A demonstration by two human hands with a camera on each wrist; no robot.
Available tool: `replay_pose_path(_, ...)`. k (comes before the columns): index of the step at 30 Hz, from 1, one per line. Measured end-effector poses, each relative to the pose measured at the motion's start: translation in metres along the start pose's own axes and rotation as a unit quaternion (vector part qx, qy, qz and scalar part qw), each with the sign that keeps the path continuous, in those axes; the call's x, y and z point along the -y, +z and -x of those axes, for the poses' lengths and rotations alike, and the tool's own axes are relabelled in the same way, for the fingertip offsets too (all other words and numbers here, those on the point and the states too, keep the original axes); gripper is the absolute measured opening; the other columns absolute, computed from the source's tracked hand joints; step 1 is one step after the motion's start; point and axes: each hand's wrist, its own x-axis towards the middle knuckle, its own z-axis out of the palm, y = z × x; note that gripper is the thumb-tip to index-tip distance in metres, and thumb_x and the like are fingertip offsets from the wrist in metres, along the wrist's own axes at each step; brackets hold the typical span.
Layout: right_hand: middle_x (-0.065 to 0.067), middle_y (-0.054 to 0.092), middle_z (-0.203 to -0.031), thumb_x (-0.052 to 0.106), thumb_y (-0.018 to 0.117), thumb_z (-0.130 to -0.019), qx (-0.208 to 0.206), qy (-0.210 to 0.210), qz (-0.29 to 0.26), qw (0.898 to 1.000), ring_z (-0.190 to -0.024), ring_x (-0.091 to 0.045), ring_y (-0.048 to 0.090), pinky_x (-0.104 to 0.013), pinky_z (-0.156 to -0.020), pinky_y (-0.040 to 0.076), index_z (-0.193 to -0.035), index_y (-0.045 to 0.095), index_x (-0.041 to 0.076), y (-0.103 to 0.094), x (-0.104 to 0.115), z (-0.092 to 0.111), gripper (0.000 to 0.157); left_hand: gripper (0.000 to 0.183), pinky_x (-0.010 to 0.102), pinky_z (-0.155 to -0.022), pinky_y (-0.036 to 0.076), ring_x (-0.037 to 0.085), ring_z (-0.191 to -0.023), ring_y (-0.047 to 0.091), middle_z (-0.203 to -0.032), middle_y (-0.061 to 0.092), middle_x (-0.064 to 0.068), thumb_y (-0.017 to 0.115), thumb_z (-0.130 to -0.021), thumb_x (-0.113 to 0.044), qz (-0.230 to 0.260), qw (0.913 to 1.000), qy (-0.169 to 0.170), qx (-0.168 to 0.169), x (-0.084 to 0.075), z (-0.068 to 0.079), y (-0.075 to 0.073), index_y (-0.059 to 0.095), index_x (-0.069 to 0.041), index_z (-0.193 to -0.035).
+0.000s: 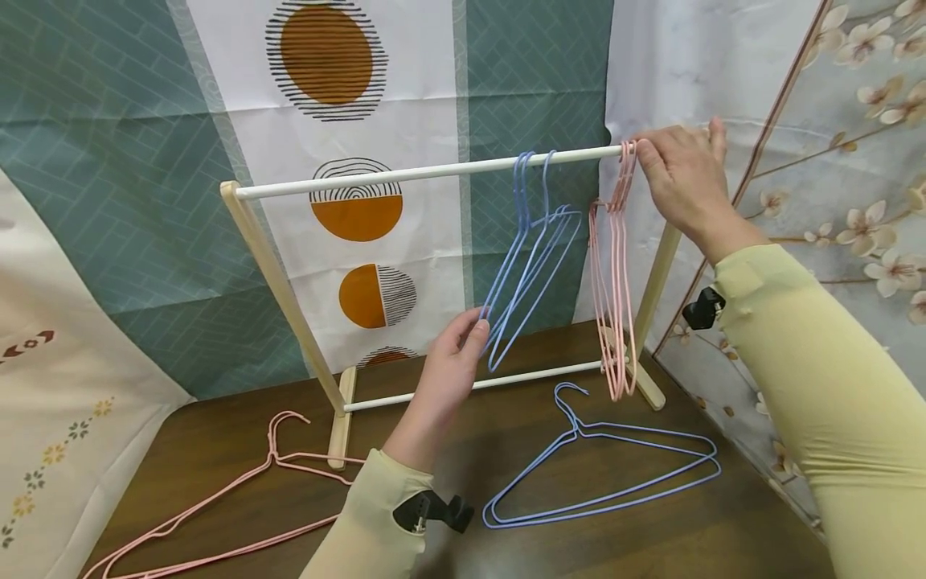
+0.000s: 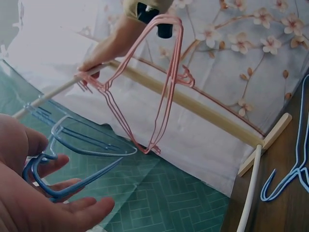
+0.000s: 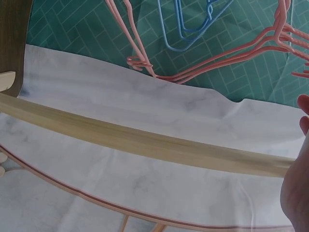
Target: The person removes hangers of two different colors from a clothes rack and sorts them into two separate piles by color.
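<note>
The person's left hand [image 1: 452, 358] pinched the lower corner of the hanging blue hangers [image 1: 526, 257] between thumb and fingers. Those hangers hung by their hooks from the white top rail [image 1: 405, 174], right of its middle, and slanted away from the hand. The right hand [image 1: 687, 177] rested on the rail's right end, its thumb just beside the hooks of the hanging pink hangers [image 1: 619, 201]; whether its fingers curled round the rail could not be told, as only a sliver of that hand entered the right wrist view. The pink bunch hung between the blue bunch and the right wooden upright [image 1: 657, 281].

On the brown table [image 1: 521, 434], more blue hangers, the loose blue pair [image 1: 576, 433], lay in front of the rack's right half. The loose pink hangers [image 1: 272, 457] lay at the left, partly hidden behind the left sleeve [image 1: 376, 515].
</note>
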Motion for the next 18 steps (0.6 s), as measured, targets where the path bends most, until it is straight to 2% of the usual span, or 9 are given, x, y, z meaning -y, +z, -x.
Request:
replay_pose_path(4,-0.025,0.06,-0.151,0.04,0.03,-0.121,0.003,0.0,0.001,1.0,-0.153,-0.047,0.04,-0.045,-0.131,-0.019,-0.15,0.064,0.007,0.001,0.0,0.001,0.056,0.035,0.041,-0.111,0.051,0.032,-0.13,0.061,-0.141,0.068,0.017,0.053,-0.118,-0.017,0.021,0.9998,0.006,0.004,0.002,0.0,0.005,0.066,-0.001,-0.146)
replay_pose_path(7,-0.025,0.06,-0.151,0.04,0.03,-0.121,0.002,-0.001,0.001,1.0,-0.152,-0.047,0.041,-0.046,-0.131,-0.019,-0.15,0.065,0.007,0.002,0.0,0.0,0.056,0.036,0.042,-0.107,0.05,0.035,-0.128,0.06,-0.141,0.068,0.016,0.053,-0.118,-0.018,0.028,0.9996,0.006,-0.001,0.002,0.003,0.006,0.066,-0.004,-0.148)
replay_pose_path(11,-0.025,0.06,-0.15,0.039,0.031,-0.121,-0.002,-0.004,0.001,1.0,-0.151,-0.047,0.042,-0.045,-0.132,-0.018,-0.149,0.065,0.007,0.003,0.0,0.0,0.055,0.038,0.047,-0.112,0.049,0.038,-0.131,0.06,-0.145,0.067,0.016,0.053,-0.118,-0.02,0.036,0.9992,0.011,-0.013,0.0,0.005,0.006,0.063,-0.006,-0.153)
replay_pose_path(18,-0.025,0.061,-0.149,0.039,0.029,-0.121,-0.002,-0.003,0.001,1.0,-0.15,-0.047,0.043,-0.046,-0.132,-0.018,-0.149,0.065,0.006,0.001,-0.001,0.001,0.056,0.038,0.045,-0.125,0.042,0.025,-0.146,0.057,-0.158,0.062,0.014,0.05,-0.119,-0.013,0.051,0.998,0.033,-0.018,-0.009,0.006,0.008,0.06,-0.001,-0.153)
